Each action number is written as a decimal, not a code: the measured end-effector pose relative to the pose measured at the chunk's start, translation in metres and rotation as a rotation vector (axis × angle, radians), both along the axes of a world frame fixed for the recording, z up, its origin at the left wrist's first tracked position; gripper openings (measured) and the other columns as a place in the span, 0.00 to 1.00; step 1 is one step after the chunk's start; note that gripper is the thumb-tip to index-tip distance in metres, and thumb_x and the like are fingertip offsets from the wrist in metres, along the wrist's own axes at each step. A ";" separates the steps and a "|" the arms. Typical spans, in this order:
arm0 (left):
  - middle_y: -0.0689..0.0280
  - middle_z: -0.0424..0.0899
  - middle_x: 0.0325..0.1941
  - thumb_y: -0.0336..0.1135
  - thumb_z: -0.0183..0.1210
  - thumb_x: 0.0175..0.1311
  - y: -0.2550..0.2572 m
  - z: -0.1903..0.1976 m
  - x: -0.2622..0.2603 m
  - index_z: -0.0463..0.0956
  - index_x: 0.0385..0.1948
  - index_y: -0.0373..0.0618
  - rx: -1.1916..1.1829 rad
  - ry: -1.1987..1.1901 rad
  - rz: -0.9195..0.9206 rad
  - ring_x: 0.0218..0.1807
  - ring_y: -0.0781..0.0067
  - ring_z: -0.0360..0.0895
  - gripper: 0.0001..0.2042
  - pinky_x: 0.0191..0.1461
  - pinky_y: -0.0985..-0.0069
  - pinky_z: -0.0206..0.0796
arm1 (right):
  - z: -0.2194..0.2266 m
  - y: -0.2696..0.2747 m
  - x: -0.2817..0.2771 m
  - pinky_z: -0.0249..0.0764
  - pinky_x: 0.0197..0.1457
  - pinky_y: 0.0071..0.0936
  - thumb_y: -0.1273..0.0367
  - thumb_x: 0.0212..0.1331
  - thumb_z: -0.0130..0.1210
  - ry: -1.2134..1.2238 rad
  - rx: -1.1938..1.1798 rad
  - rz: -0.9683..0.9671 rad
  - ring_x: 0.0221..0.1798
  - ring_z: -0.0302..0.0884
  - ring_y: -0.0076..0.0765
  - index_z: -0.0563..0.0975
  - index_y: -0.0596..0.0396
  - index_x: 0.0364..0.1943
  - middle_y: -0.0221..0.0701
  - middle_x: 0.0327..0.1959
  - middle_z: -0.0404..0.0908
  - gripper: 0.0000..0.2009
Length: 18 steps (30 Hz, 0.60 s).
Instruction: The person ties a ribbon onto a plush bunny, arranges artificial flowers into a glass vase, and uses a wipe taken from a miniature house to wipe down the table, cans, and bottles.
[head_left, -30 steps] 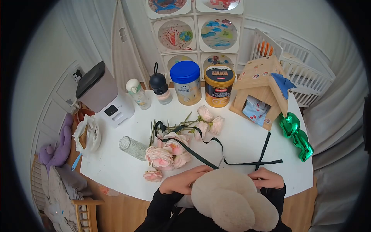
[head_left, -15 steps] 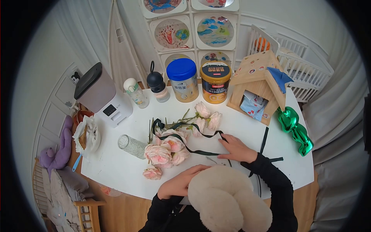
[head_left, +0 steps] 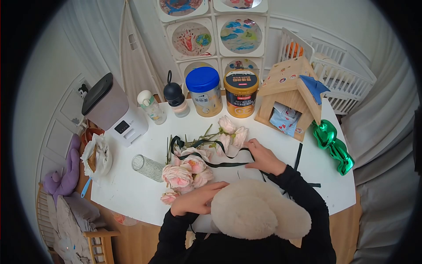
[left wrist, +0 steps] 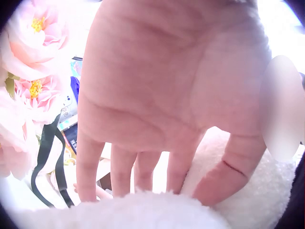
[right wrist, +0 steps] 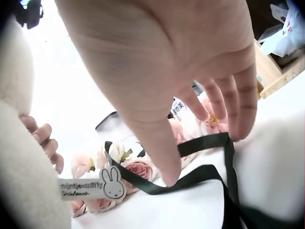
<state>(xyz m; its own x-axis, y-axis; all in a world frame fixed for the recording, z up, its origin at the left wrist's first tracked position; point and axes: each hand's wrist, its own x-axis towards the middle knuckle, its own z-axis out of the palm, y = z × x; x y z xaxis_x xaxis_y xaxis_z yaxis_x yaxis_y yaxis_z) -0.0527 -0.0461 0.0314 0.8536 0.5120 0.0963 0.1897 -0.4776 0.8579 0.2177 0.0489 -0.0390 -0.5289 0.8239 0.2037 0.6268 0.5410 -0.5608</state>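
Note:
A cream plush toy (head_left: 246, 211) leans close to the person's chest; its paper tag (right wrist: 93, 187) bears a rabbit drawing. The left hand (head_left: 193, 201) rests at its left side, and in the left wrist view its fingers run straight down behind the white fur. Out to the right, the right hand (head_left: 265, 159) reaches over the table with fingers extended. Its thumb and fingertips are right at a dark green ribbon (right wrist: 198, 177), which loops across the table. Pink artificial flowers (head_left: 178, 177) lie left of this hand, partly under the ribbon.
A clear glass vase (head_left: 147, 167) lies beside the flowers. Along the back stand a grey-white appliance (head_left: 115, 119), two bottles, a blue-lidded can (head_left: 203, 92), a gold can (head_left: 241, 94) and a wooden house (head_left: 290, 94). A green foil balloon (head_left: 334, 147) lies at right.
The right hand has left the plush toy and moved forward and left to the ribbon, shifting its loop slightly. The left hand stays by the toy.

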 end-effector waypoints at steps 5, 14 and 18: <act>0.56 0.68 0.60 0.24 0.56 0.48 0.002 0.004 0.000 0.67 0.58 0.39 0.049 0.083 0.045 0.62 0.53 0.66 0.29 0.64 0.65 0.60 | -0.027 0.014 -0.006 0.72 0.47 0.40 0.67 0.50 0.63 -0.153 0.030 0.092 0.46 0.73 0.47 0.73 0.56 0.41 0.37 0.43 0.72 0.15; 0.51 0.61 0.68 0.28 0.60 0.51 0.042 0.047 0.016 0.56 0.67 0.41 0.454 -0.022 0.437 0.67 0.55 0.63 0.37 0.73 0.60 0.45 | 0.112 -0.035 -0.014 0.70 0.39 0.32 0.70 0.64 0.52 0.413 -0.377 0.388 0.33 0.77 0.40 0.72 0.58 0.37 0.36 0.30 0.77 0.06; 0.58 0.83 0.34 0.38 0.62 0.57 0.059 0.030 0.034 0.71 0.56 0.44 0.328 0.069 0.135 0.41 0.59 0.79 0.24 0.52 0.65 0.65 | 0.123 -0.044 0.001 0.70 0.32 0.29 0.71 0.63 0.52 0.474 -0.368 0.446 0.26 0.77 0.35 0.73 0.58 0.37 0.35 0.26 0.77 0.05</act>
